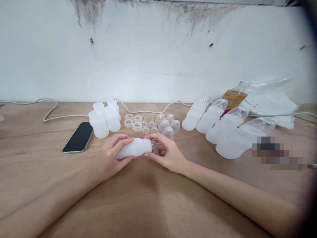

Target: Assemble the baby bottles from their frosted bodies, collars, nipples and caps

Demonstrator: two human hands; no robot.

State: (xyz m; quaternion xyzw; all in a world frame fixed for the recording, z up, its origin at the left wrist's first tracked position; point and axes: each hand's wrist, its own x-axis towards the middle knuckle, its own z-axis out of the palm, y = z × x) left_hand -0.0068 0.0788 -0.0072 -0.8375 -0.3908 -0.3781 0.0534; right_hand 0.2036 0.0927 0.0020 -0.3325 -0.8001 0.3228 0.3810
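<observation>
A milky white baby bottle [135, 147] lies sideways between my hands, a little above the wooden table. My left hand [112, 153] is wrapped round its base end. My right hand [168, 152] grips the collar [148, 145] at the other end, thumb and fingers on opposite sides. A clear nipple [156, 145] sticks out of that collar toward my right palm. Just behind the bottle are several loose white collar rings [137, 126], several clear nipples [146, 129] and several clear dome caps [163, 126].
Several open bottle bodies [99, 125] stand at the left beside a phone [78, 138]. To the right is a row of capped bottles [213, 117]. Behind them are a labelled drink bottle [232, 99] and plastic bags [272, 102]. A grey cable [153, 112] runs along the wall.
</observation>
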